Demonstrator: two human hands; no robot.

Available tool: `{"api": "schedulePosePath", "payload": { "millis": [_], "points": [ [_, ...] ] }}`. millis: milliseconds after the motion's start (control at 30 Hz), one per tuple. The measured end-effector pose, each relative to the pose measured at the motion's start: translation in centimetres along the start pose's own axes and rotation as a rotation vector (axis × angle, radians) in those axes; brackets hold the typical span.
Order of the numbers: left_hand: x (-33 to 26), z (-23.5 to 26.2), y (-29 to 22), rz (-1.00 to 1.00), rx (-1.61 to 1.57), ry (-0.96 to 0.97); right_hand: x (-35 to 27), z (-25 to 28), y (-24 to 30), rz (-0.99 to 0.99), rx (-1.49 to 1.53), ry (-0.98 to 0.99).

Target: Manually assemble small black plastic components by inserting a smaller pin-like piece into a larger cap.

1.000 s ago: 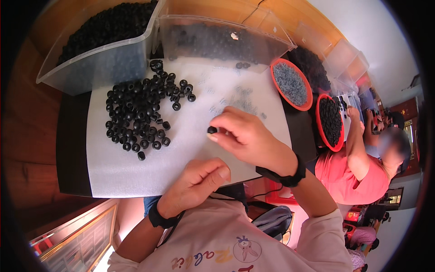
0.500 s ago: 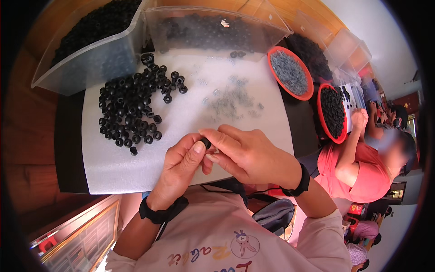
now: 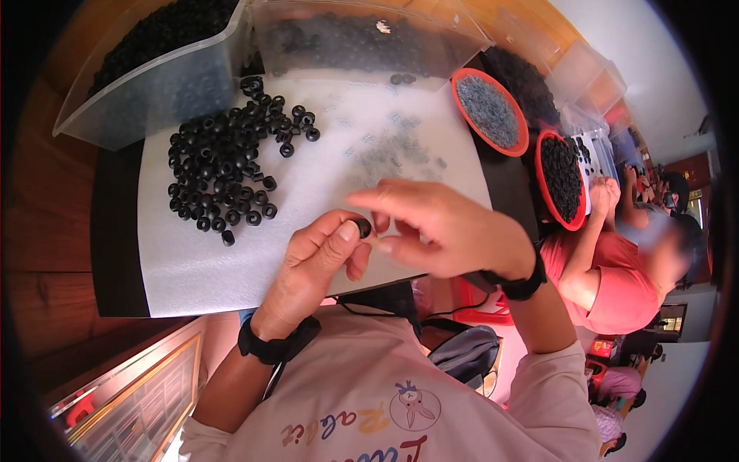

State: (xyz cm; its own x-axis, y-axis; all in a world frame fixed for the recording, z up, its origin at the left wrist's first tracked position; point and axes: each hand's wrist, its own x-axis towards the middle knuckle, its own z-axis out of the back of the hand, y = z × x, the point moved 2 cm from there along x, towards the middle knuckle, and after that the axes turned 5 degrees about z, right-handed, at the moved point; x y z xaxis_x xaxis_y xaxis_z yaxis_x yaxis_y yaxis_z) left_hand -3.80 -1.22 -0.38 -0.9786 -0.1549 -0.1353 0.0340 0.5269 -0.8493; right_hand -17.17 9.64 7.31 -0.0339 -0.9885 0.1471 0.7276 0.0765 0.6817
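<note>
Both hands meeting over the near edge of the white foam sheet, working one little black ring.

Left of the sheet's middle sits a loose heap of black rings, clear bins behind it. At the sheet's near edge the left hand pinches a single black ring between thumb and forefinger. The right hand is right up against it, fingertips drawn together, maybe holding something tiny, hard to tell. Right of the sheet are two red bowls.
</note>
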Motion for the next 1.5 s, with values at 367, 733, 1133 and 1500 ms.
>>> {"api": "schedulePosePath", "payload": {
  "millis": [367,733,1133,1500],
  "points": [
    [0.2,0.3,0.3,0.013,0.024,0.052,4.6,3.1,-6.2,0.004,-0.469,-0.004],
    [0.0,0.6,0.4,0.022,-0.010,0.065,8.8,2.2,-9.5,-0.099,-0.584,-0.055],
    [0.2,0.3,-0.1,0.028,-0.037,0.018,11.8,0.9,-10.3,0.039,-0.679,-0.040],
    [0.5,1.2,0.1,0.026,-0.355,-0.039,4.5,0.3,-2.6,-0.111,0.306,-0.180]
  ]
}}
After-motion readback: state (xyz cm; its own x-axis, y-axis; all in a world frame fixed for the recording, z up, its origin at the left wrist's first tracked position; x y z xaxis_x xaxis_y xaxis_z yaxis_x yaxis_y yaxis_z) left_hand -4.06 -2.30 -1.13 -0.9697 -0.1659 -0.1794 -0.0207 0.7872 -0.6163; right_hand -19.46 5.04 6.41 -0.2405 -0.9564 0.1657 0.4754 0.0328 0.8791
